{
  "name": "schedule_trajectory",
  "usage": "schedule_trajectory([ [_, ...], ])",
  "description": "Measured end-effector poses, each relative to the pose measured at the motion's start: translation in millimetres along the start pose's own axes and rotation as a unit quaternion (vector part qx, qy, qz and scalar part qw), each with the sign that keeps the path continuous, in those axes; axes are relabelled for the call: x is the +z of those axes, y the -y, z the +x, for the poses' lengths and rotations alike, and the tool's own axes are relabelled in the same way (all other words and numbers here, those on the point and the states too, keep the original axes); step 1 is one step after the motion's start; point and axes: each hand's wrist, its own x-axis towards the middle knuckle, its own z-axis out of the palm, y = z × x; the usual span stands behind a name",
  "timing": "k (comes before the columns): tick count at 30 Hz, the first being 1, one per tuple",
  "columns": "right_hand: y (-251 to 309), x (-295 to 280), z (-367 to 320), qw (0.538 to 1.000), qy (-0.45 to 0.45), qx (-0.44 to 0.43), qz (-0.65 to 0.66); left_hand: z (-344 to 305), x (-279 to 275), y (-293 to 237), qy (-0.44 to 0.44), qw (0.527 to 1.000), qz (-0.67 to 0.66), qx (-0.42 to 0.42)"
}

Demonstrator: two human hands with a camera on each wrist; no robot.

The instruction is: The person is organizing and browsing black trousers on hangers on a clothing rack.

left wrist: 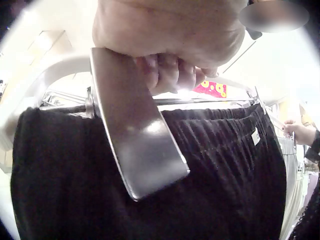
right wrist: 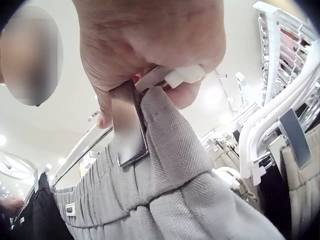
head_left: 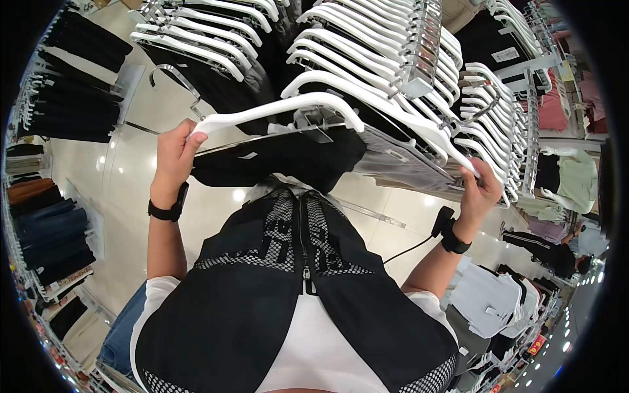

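My left hand [head_left: 173, 160] grips one end of a white hanger [head_left: 282, 105] with black trousers [head_left: 282, 164] clipped below it. In the left wrist view, a shiny metal clip [left wrist: 142, 135] hangs under the curled fingers, in front of the gathered black waistband. My right hand [head_left: 481, 190] holds the right end of another white hanger [head_left: 400, 114], which carries grey trousers [head_left: 406, 164]. The right wrist view shows the fingers right at a metal clip [right wrist: 129, 132] on the grey elastic waistband [right wrist: 165, 145]. Both garments hang in front of my body, side by side.
Several white hangers [head_left: 354, 29] crowd a metal rail [head_left: 426, 46] just ahead. A curved metal hook [head_left: 173, 82] sticks out beyond my left hand. Racks of dark trousers [head_left: 82, 78] stand at the left, and light shirts [head_left: 488, 295] hang at the lower right.
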Motion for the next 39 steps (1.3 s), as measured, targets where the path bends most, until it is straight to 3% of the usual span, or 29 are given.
schedule_trajectory([
  [3,2,7,-2,1.000,-0.009,-0.007,-0.010,-1,1,-4,0.006,0.999,0.021,0.025],
  [6,7,14,-4,0.998,-0.033,-0.033,-0.029,3,-1,2,-0.082,0.967,0.124,0.205],
  [10,14,28,-10,0.985,-0.087,-0.103,-0.111,-3,-28,-1,-0.216,0.901,0.187,0.327],
  [14,23,43,-24,0.975,-0.113,-0.134,-0.138,0,-69,-11,-0.236,0.873,0.135,0.405],
  [17,33,50,-38,0.973,-0.127,-0.130,-0.145,7,-85,2,-0.229,0.876,0.114,0.409],
  [20,44,47,-47,0.964,-0.140,-0.131,-0.183,20,-96,31,-0.187,0.899,0.177,0.355],
  [23,72,38,-50,0.961,-0.122,-0.057,-0.242,43,-101,68,-0.143,0.922,0.144,0.329],
  [24,71,23,-58,0.958,-0.089,0.016,-0.272,49,-102,84,-0.134,0.935,0.140,0.297],
  [25,64,16,-66,0.984,-0.149,0.072,-0.063,56,-102,104,-0.124,0.946,0.136,0.266],
  [27,51,-7,-80,0.969,-0.225,0.061,0.080,59,-104,150,-0.144,0.952,0.141,0.230],
  [29,58,-2,-88,0.956,-0.235,0.115,-0.134,61,-106,166,-0.097,0.966,0.087,0.223],
  [31,72,34,-94,0.931,-0.276,0.159,-0.180,66,-108,169,-0.073,0.968,0.055,0.232],
  [35,120,59,-93,0.932,-0.146,0.146,-0.298,79,-96,167,-0.069,0.963,0.011,0.261],
  [39,138,46,-101,0.924,-0.158,0.094,-0.336,92,-89,175,-0.053,0.947,-0.013,0.315],
])
